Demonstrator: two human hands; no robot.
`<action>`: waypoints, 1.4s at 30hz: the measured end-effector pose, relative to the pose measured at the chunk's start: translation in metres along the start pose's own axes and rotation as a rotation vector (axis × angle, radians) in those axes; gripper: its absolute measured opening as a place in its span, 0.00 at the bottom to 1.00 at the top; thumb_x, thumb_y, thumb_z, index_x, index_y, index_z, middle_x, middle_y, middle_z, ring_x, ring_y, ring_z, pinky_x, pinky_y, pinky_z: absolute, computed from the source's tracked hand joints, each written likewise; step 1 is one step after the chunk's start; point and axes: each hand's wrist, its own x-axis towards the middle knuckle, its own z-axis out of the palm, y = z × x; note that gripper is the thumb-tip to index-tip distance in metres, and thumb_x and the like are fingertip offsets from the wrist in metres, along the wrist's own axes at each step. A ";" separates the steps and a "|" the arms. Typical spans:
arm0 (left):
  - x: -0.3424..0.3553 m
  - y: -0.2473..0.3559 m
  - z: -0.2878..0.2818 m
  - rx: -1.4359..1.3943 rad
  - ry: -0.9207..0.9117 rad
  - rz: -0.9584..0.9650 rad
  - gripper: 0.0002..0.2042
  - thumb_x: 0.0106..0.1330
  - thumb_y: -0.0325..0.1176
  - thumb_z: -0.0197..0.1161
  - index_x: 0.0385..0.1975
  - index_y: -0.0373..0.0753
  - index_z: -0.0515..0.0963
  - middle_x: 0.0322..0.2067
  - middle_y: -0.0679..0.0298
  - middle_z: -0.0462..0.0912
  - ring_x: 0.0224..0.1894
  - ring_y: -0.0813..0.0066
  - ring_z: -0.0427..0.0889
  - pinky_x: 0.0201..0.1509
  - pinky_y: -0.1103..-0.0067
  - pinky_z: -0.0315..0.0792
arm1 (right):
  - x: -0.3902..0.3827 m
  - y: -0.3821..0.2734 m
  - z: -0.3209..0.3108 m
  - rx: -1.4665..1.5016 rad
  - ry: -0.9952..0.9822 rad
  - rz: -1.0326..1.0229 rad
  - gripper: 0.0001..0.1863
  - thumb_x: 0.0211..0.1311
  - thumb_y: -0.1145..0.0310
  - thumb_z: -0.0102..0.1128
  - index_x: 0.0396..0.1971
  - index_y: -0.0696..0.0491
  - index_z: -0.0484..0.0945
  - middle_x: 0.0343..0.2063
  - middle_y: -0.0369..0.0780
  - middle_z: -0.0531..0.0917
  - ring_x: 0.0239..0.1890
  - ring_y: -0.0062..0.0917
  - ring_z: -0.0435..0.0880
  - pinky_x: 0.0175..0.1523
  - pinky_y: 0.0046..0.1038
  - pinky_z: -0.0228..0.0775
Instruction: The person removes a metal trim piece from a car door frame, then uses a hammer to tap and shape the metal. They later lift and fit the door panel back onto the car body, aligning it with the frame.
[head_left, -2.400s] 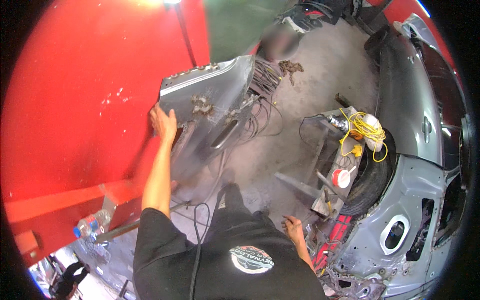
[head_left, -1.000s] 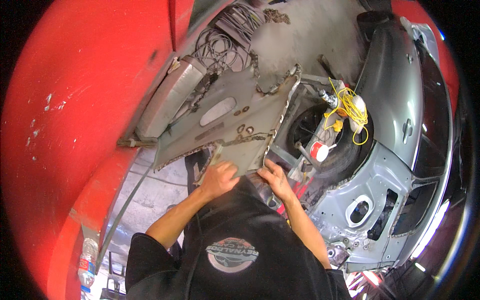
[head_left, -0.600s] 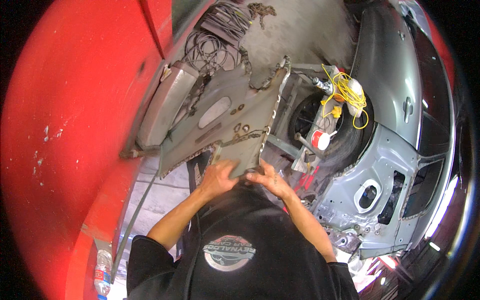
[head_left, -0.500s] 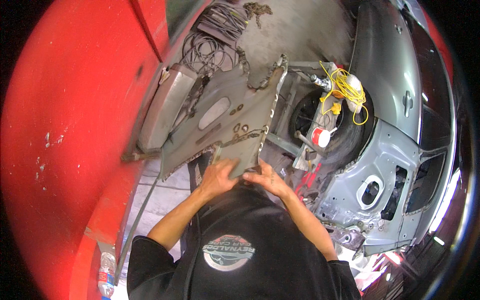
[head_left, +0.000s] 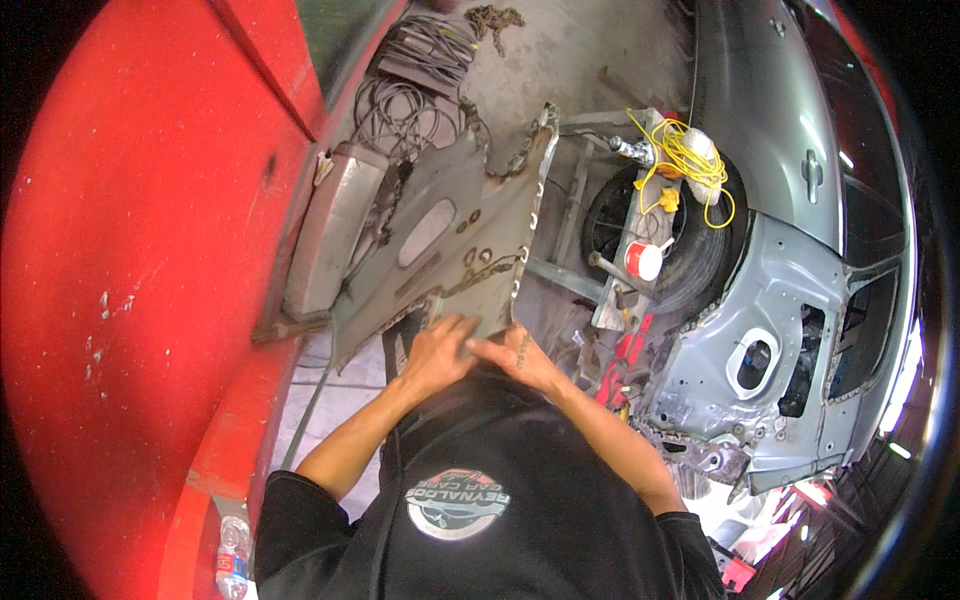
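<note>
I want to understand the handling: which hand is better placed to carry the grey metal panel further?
Probably the left hand: it lies flat on the grey metal panel under its wide part. The right hand only pinches the lower corner edge.

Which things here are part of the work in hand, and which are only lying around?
In hand:
- grey metal panel
- left hand, gripping its lower edge
- right hand, on the same edge

Lying about:
- yellow cord
- coiled cables
- plastic bottle
- white and red can

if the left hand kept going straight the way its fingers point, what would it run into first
The left hand is already on the near edge of the grey sheet-metal panel, fingers pointing up along it. Going straight on, it would likely just slide along that panel's face; depth is hard to judge.
</note>
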 end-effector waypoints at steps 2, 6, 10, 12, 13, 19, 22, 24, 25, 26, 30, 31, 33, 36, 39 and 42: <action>-0.001 -0.004 0.004 0.005 -0.003 0.009 0.26 0.57 0.37 0.70 0.58 0.39 0.79 0.47 0.54 0.81 0.49 0.50 0.84 0.50 0.61 0.80 | -0.002 -0.005 0.002 -0.032 0.001 0.044 0.50 0.63 0.51 0.71 0.73 0.67 0.56 0.55 0.54 0.82 0.58 0.37 0.81 0.67 0.36 0.70; -0.005 -0.008 0.003 -0.048 -0.048 -0.026 0.29 0.58 0.40 0.72 0.60 0.38 0.78 0.52 0.53 0.81 0.51 0.49 0.84 0.53 0.62 0.80 | -0.004 -0.022 0.010 -0.076 0.033 0.121 0.42 0.65 0.52 0.70 0.67 0.68 0.64 0.55 0.52 0.83 0.56 0.35 0.82 0.65 0.34 0.71; -0.012 -0.016 -0.006 -0.190 -0.086 -0.028 0.34 0.56 0.41 0.76 0.64 0.38 0.75 0.55 0.54 0.81 0.53 0.54 0.84 0.57 0.65 0.79 | 0.003 0.006 0.019 -0.032 0.109 0.054 0.29 0.65 0.54 0.70 0.51 0.66 0.79 0.39 0.50 0.87 0.43 0.31 0.86 0.53 0.36 0.76; -0.019 -0.033 -0.006 -0.337 -0.110 -0.085 0.36 0.55 0.40 0.77 0.65 0.38 0.74 0.56 0.54 0.81 0.54 0.57 0.83 0.59 0.66 0.78 | 0.007 0.012 0.027 -0.041 0.129 0.033 0.24 0.65 0.57 0.69 0.46 0.66 0.82 0.36 0.49 0.88 0.40 0.31 0.86 0.50 0.36 0.77; -0.020 -0.044 -0.006 -0.358 -0.118 -0.154 0.35 0.57 0.38 0.76 0.67 0.38 0.73 0.57 0.54 0.81 0.55 0.60 0.83 0.58 0.68 0.77 | 0.006 0.009 0.029 -0.060 0.159 0.022 0.22 0.66 0.59 0.67 0.46 0.65 0.82 0.37 0.49 0.88 0.40 0.31 0.85 0.51 0.36 0.76; -0.038 -0.119 0.008 -0.223 0.172 -0.513 0.24 0.72 0.46 0.62 0.59 0.33 0.79 0.49 0.45 0.87 0.53 0.54 0.86 0.60 0.65 0.75 | 0.006 0.051 0.027 -0.136 0.288 -0.046 0.19 0.66 0.65 0.63 0.47 0.66 0.81 0.41 0.51 0.87 0.45 0.38 0.84 0.55 0.38 0.74; -0.020 -0.102 0.003 -0.254 0.124 -0.584 0.24 0.73 0.46 0.62 0.58 0.33 0.80 0.48 0.45 0.87 0.53 0.55 0.86 0.59 0.66 0.75 | 0.006 0.074 0.026 -0.133 0.336 -0.041 0.19 0.65 0.65 0.61 0.45 0.67 0.80 0.35 0.53 0.86 0.40 0.39 0.83 0.52 0.39 0.75; 0.007 -0.077 0.004 -0.330 0.129 -0.450 0.24 0.73 0.47 0.62 0.57 0.33 0.80 0.47 0.45 0.87 0.52 0.56 0.86 0.58 0.67 0.76 | 0.004 0.079 0.024 -0.171 0.327 -0.028 0.20 0.65 0.63 0.62 0.43 0.69 0.79 0.29 0.54 0.83 0.34 0.41 0.83 0.47 0.40 0.75; 0.025 -0.065 0.008 -0.364 0.126 -0.381 0.24 0.73 0.47 0.62 0.57 0.32 0.81 0.47 0.45 0.87 0.52 0.57 0.87 0.57 0.67 0.76 | 0.005 0.080 0.023 -0.206 0.320 -0.038 0.22 0.65 0.62 0.62 0.42 0.70 0.78 0.24 0.55 0.82 0.29 0.42 0.83 0.43 0.41 0.75; 0.043 -0.055 0.011 -0.396 0.129 -0.319 0.24 0.73 0.48 0.62 0.56 0.32 0.81 0.47 0.46 0.88 0.51 0.58 0.87 0.56 0.67 0.77 | 0.007 0.079 0.023 -0.244 0.313 -0.051 0.23 0.65 0.60 0.63 0.41 0.71 0.78 0.20 0.56 0.80 0.25 0.43 0.83 0.40 0.42 0.75; 0.119 0.001 0.010 -0.489 0.029 -0.266 0.26 0.73 0.49 0.64 0.55 0.29 0.81 0.45 0.50 0.89 0.47 0.62 0.87 0.52 0.68 0.78 | -0.002 0.037 0.021 -0.115 0.250 0.057 0.45 0.62 0.58 0.66 0.66 0.75 0.56 0.32 0.57 0.86 0.40 0.45 0.88 0.52 0.39 0.77; 0.139 0.009 0.009 -0.474 -0.006 -0.259 0.27 0.72 0.49 0.65 0.56 0.28 0.80 0.46 0.51 0.88 0.48 0.64 0.87 0.51 0.69 0.79 | -0.002 0.032 0.020 -0.143 0.219 0.095 0.50 0.61 0.58 0.67 0.70 0.74 0.48 0.36 0.58 0.86 0.44 0.46 0.88 0.55 0.38 0.76; 0.170 0.017 0.008 -0.446 -0.073 -0.313 0.30 0.69 0.49 0.69 0.58 0.27 0.79 0.47 0.51 0.88 0.48 0.65 0.87 0.50 0.69 0.79 | -0.001 0.034 0.021 -0.126 0.192 0.059 0.57 0.60 0.58 0.68 0.74 0.73 0.39 0.44 0.60 0.86 0.51 0.48 0.87 0.61 0.37 0.75; 0.202 0.027 0.017 -0.330 -0.113 -0.378 0.32 0.60 0.47 0.75 0.55 0.25 0.79 0.43 0.49 0.88 0.46 0.61 0.88 0.48 0.67 0.80 | 0.002 0.047 0.020 -0.062 0.204 -0.097 0.60 0.59 0.58 0.69 0.75 0.72 0.36 0.52 0.63 0.82 0.57 0.51 0.84 0.65 0.37 0.72; 0.214 0.029 0.034 -0.101 -0.051 -0.282 0.25 0.51 0.38 0.74 0.46 0.28 0.81 0.39 0.45 0.88 0.45 0.51 0.89 0.49 0.63 0.79 | -0.003 0.042 0.013 -0.099 0.176 -0.121 0.62 0.59 0.57 0.70 0.76 0.70 0.34 0.56 0.64 0.80 0.59 0.53 0.82 0.67 0.37 0.71; 0.225 0.037 0.050 0.137 -0.087 -0.309 0.21 0.53 0.33 0.68 0.46 0.30 0.81 0.42 0.43 0.87 0.48 0.46 0.87 0.53 0.60 0.79 | -0.007 0.053 0.000 -0.110 0.133 -0.170 0.63 0.59 0.55 0.71 0.77 0.68 0.34 0.57 0.64 0.79 0.59 0.53 0.82 0.67 0.39 0.71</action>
